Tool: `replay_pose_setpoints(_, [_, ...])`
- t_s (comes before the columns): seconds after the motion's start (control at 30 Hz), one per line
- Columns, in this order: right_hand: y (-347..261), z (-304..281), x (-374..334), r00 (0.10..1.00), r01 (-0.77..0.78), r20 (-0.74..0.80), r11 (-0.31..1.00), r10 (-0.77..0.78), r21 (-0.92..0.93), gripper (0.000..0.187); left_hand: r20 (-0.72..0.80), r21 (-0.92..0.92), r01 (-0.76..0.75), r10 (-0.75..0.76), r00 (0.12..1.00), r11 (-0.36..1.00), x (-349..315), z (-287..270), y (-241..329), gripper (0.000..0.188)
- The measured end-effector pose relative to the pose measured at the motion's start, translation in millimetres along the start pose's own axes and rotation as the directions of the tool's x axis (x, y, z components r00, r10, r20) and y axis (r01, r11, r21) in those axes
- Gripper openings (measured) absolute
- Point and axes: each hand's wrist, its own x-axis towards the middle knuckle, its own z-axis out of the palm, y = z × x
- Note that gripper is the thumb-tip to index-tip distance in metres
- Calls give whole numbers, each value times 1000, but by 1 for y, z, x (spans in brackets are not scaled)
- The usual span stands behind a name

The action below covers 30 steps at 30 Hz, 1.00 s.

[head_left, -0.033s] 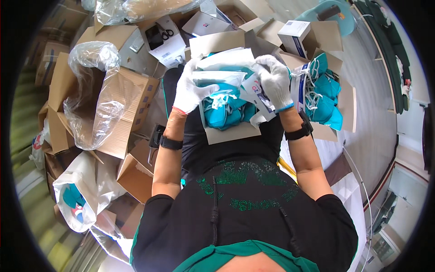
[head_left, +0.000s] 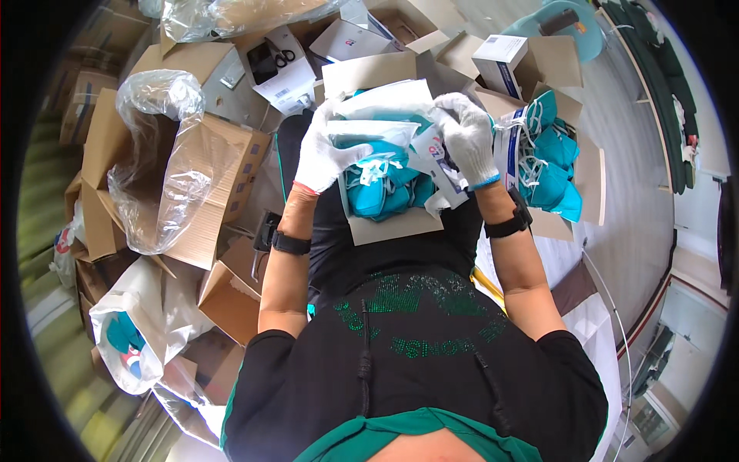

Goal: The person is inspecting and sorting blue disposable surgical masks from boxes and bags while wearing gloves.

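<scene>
On my lap stands an open white carton (head_left: 398,229) with tan inner flaps. Teal cup-shaped face masks (head_left: 381,189) with white straps fill its near part. Pale flat packets (head_left: 373,132) lie across the masks toward the far side. My left hand (head_left: 323,150), in a white knit glove, curls over the carton's left edge, its thumb reaching over the masks beside the packets. The other gloved hand, my right hand (head_left: 468,138), is closed at the carton's right side, against a printed white side panel (head_left: 437,163). Its fingertips are partly hidden.
Right of my lap, a second carton (head_left: 508,150) holds more teal masks (head_left: 550,158). A large brown box (head_left: 219,192) with clear plastic film (head_left: 158,208) stands left. Ahead, black scissors (head_left: 284,58) lie on a white box. A white sack (head_left: 115,316) with teal items sits lower left.
</scene>
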Motion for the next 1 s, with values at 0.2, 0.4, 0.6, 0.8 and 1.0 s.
replay_pose_setpoints(0.2, [-5,-7,2,968,221,-82,963,-235,-155,10,-22,3,-9,9,1000,1000,-4,-1,-8,99])
replay_pose_setpoints(0.4, [4,6,-4,991,106,91,985,-94,-135,13,-23,100,-127,130,991,987,-5,-3,-12,99])
replay_pose_setpoints(0.6, [15,22,-13,970,223,153,945,-190,-239,19,-48,-247,-15,3,999,969,-5,3,-5,93])
replay_pose_setpoints(0.8, [11,25,-18,960,86,278,984,-41,-153,20,54,-587,189,-195,979,787,-5,5,-7,36])
replay_pose_setpoints(1.0, [2,2,-18,986,-166,47,977,161,131,23,-195,-508,55,-177,965,860,-7,2,-12,17])
